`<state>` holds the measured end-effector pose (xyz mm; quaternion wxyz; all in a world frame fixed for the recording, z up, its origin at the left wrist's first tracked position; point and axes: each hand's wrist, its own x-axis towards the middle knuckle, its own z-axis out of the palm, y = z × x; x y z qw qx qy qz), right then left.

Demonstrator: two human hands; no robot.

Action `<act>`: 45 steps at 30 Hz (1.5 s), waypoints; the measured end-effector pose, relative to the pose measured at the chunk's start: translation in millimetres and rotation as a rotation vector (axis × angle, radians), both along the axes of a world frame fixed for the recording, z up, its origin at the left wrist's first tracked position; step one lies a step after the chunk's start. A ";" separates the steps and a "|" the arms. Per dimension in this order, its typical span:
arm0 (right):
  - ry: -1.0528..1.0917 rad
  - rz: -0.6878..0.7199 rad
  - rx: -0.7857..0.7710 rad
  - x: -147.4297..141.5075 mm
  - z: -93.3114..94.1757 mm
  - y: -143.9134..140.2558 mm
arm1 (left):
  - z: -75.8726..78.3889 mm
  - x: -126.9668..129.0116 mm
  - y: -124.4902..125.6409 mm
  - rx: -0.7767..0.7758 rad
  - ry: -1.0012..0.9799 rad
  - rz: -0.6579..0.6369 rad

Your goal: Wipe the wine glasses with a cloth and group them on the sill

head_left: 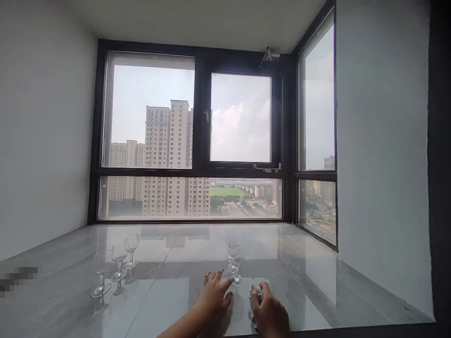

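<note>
My left hand (216, 293) reaches out over the glossy sill with its fingers spread. Just past its fingertips stands a clear stemmed glass (237, 263), upright; whether a finger touches its foot I cannot tell. Partly behind that one is another stemmed glass (231, 244). To the right, my right hand (269, 310) is closed on a crumpled greyish-white cloth (255, 300), which shows at the left side of the fingers and is partly hidden by them.
On the left of the grey tiled sill (169, 291), three more glasses stand in a slanting row: a near one (102, 267), a middle one (119, 258) and a far one (131, 246). Dark-framed windows (199, 117) rise behind. A wall (384, 155) bounds the right side.
</note>
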<state>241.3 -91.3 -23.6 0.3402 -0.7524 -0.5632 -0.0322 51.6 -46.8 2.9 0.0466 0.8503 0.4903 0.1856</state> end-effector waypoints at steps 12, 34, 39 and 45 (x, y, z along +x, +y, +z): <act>-0.029 -0.005 0.069 -0.6 -3.3 2.4 | 14.1 43.9 27.8 -0.148 0.130 -0.019; -0.023 -0.014 0.049 -2.1 -0.1 -0.1 | -11.3 55.1 45.4 -0.089 0.163 0.046; -0.020 -0.021 0.057 -3.1 1.0 -1.0 | -6.3 50.2 40.2 -0.094 0.190 0.038; -0.025 -0.021 0.052 -3.4 2.7 -2.4 | 4.8 41.1 35.5 -0.080 0.211 0.071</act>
